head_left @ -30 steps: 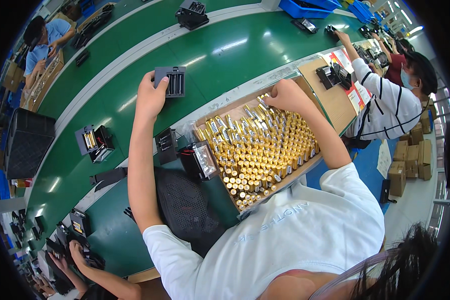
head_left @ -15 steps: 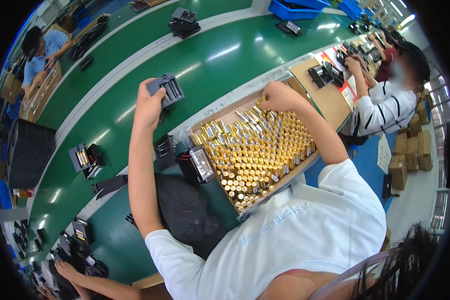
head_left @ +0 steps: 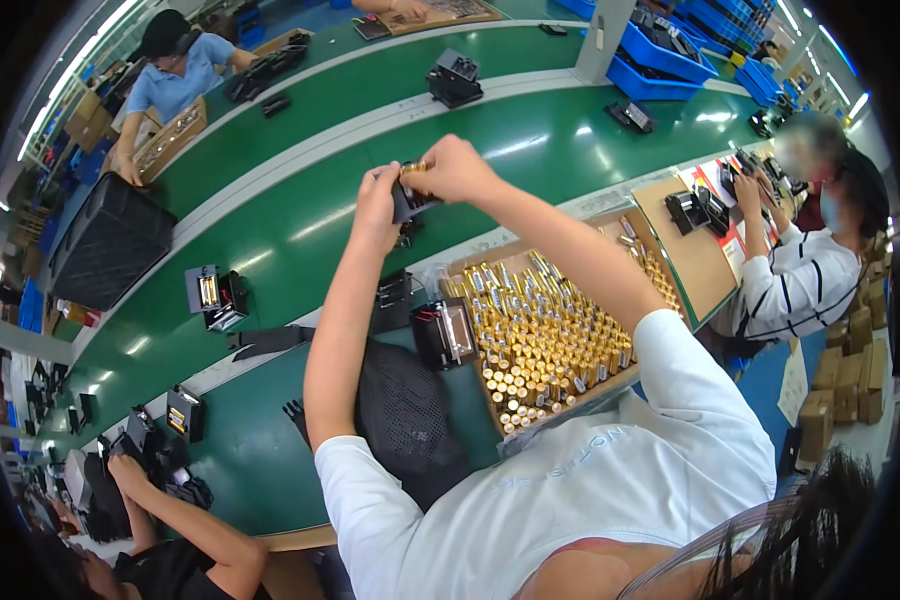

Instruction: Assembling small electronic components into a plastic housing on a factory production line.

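Observation:
My left hand (head_left: 376, 208) grips a small dark battery case (head_left: 406, 207) above the green bench, its slots partly hidden by my fingers. My right hand (head_left: 456, 170) has its fingertips closed over the top of that case. A gold-coloured battery (head_left: 413, 168) shows at those fingertips; whether more than one is there I cannot tell. Below my right forearm sits a shallow cardboard box (head_left: 582, 400), filled with many gold-and-silver batteries (head_left: 530, 330), mostly standing on end. Beside the box's left edge is a black device (head_left: 444, 335) with a clear window.
A black mesh bag (head_left: 402, 425) lies by my left arm. Open black cases (head_left: 217, 298) and a dark unit (head_left: 455, 78) stand along the green bench (head_left: 300, 250). Blue bins (head_left: 660, 65) are at the back. Co-workers sit left and right, one in a striped sleeve (head_left: 795, 295).
My right hand has moved from the battery box up and left to the case in my left hand. The view has shifted, so the scene sits farther right and lower.

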{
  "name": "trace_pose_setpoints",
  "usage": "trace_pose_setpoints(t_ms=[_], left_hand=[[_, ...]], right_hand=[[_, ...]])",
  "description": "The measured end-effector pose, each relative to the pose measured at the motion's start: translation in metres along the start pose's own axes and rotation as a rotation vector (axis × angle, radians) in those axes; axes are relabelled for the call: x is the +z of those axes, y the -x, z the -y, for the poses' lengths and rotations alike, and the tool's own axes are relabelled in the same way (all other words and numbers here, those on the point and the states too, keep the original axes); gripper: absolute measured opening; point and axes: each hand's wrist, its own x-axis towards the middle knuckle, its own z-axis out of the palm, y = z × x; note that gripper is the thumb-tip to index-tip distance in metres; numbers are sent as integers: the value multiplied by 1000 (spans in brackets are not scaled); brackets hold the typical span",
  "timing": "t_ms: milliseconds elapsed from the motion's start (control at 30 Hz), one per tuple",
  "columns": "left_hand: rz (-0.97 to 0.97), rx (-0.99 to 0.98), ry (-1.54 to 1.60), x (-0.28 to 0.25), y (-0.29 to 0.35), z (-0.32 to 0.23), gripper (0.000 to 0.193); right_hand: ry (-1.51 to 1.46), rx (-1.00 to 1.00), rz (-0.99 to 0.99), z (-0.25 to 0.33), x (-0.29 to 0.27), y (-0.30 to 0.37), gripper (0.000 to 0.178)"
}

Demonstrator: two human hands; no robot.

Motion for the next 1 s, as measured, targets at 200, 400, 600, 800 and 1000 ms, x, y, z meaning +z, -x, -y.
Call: trace_pose_setpoints(t_ms=[200, 400, 600, 800, 1000], left_hand=[[-140, 112, -106, -2, 0, 4, 36], [-152, 73, 19, -8, -2, 2, 42], [-122, -35, 189, -8, -7, 0, 50], [-88, -14, 137, -5, 1, -7, 62], [-22, 42, 0, 1, 8, -2, 69]], right_hand=[[-121, -79, 20, -3, 21, 0, 19], [-71, -516, -122, -20, 28, 15, 19], [-24, -364, 86, -25, 8, 1, 38], [-86, -362, 209, -20, -9, -19, 48], [24, -354, 32, -19, 5, -39, 46]])
